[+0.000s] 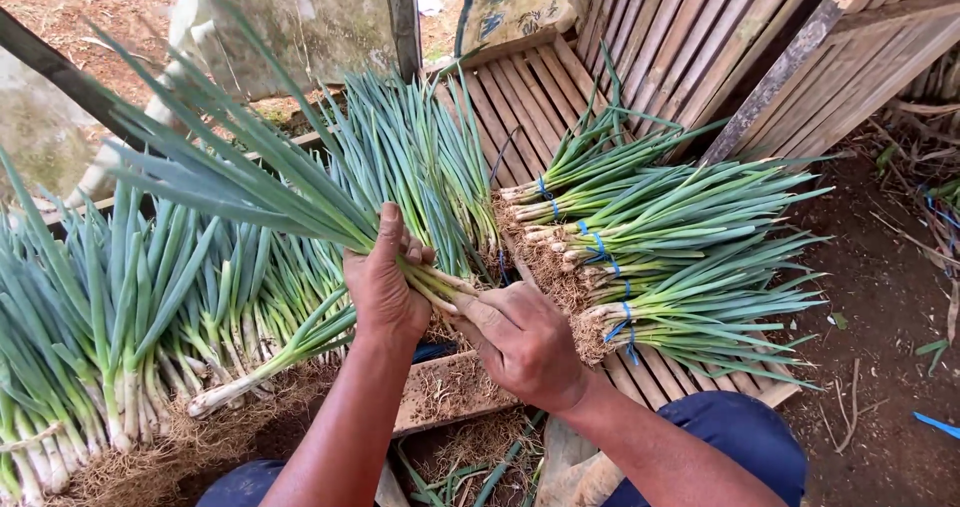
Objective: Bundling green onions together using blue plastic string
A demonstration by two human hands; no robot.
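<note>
My left hand [383, 287] grips a bunch of green onions [250, 187] near its white stems, the long leaves fanning up to the left. At the root end of the same bunch, my right hand [520, 339] closes on the stems, fingers pinched. Right of my hands, several tied bundles with blue bands [660, 257] lie stacked on a slatted wooden bench [520, 97]. Loose green onions [110, 347] lie in a row at the left, roots toward me.
A wooden slat wall [720, 37] rises behind the bench. Another pile of green onions [420, 157] lies at the centre back. Bare soil [880, 307] with scraps lies to the right. A blue strip [938, 424] rests on the ground.
</note>
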